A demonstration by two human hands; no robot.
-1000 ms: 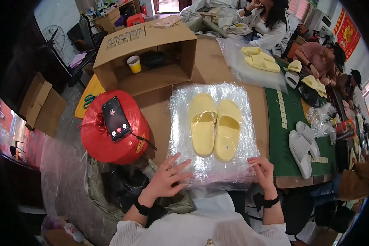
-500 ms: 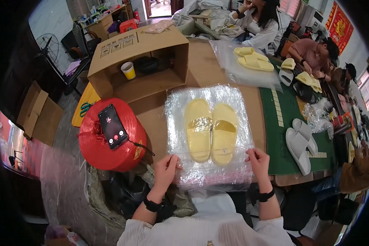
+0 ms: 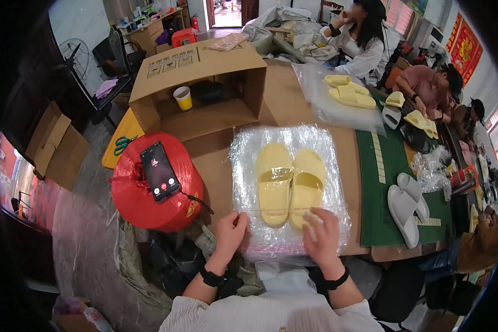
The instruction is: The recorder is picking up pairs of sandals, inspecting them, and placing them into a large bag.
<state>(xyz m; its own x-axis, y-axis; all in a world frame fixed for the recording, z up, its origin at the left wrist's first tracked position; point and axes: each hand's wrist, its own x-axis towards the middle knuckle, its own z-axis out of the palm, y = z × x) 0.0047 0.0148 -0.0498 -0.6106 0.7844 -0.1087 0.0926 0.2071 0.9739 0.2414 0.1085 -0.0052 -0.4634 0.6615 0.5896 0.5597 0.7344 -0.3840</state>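
A pair of yellow slide slippers [image 3: 274, 185] lies side by side under clear film, on a stack of clear plastic bags [image 3: 333, 166] in front of me. At the bag's near left edge, my left hand [image 3: 230, 235] is closed, thumb and finger pinching the film. Over the near end of the right slipper, my right hand [image 3: 321, 237] is raised with its fingers apart and loosely bent. No object shows in it. A thin reddish line crosses the film close to both hands.
A red twine roll [image 3: 128, 191] bears a phone [image 3: 160, 171] at left. Behind stands an open cardboard box [image 3: 199, 63] with a yellow paper cup [image 3: 182, 98]. Grey slippers [image 3: 405, 210] lie on a green mat [image 3: 373, 221] at right. Co-workers sit beyond.
My right hand has let go of the bag's right edge and moved left over the slipper's near end, fingers spreading. The left hand stays at the left edge. The whole view has shifted slightly.
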